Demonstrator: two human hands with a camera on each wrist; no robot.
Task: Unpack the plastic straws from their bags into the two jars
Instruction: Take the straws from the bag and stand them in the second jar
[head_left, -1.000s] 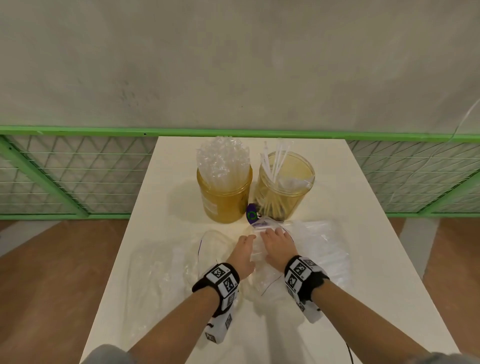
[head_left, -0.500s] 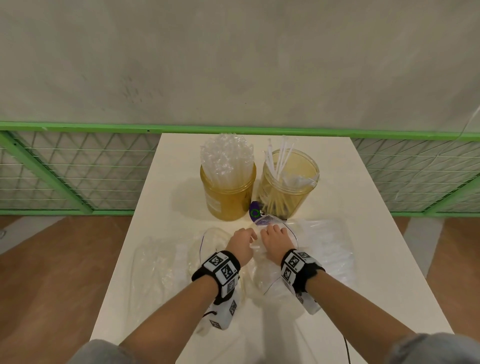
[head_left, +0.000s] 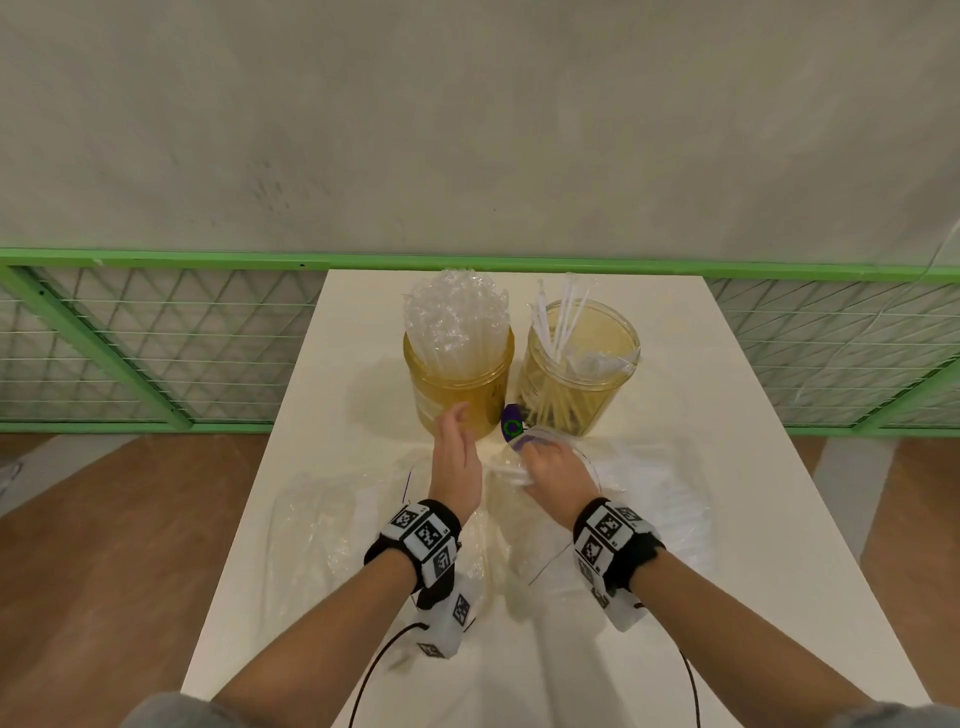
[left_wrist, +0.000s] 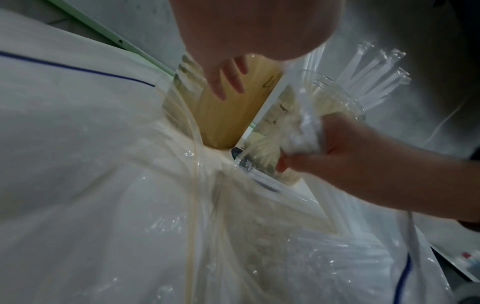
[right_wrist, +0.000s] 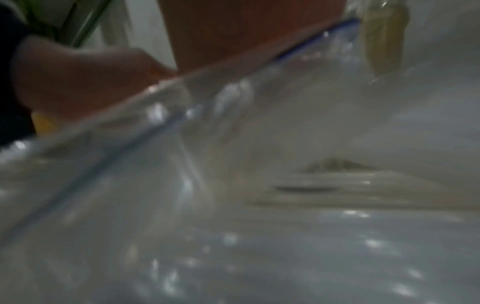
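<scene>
Gripping a fistful of straws (left_wrist: 306, 131) at the mouth of a clear bag (head_left: 639, 483), the right hand (head_left: 556, 470) works just before the right jar (head_left: 582, 364); the left hand (head_left: 454, 457) hovers spread and empty beside the left jar (head_left: 460, 384), already packed full. Loose straws could slip from the fist or snag on the bag's mouth. Emptied bags (head_left: 322, 525) litter the table (head_left: 753, 467), and a small purple object (head_left: 511, 423) sits between the jars.

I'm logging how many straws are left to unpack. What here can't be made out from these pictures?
- Straw count in the clear plastic bag: head view, glare and the right hand cover it.
- Right hand's fingertips: right wrist view, motion blur.
- Purple and green object: head view, tucked between the amber plastic jars.
</scene>
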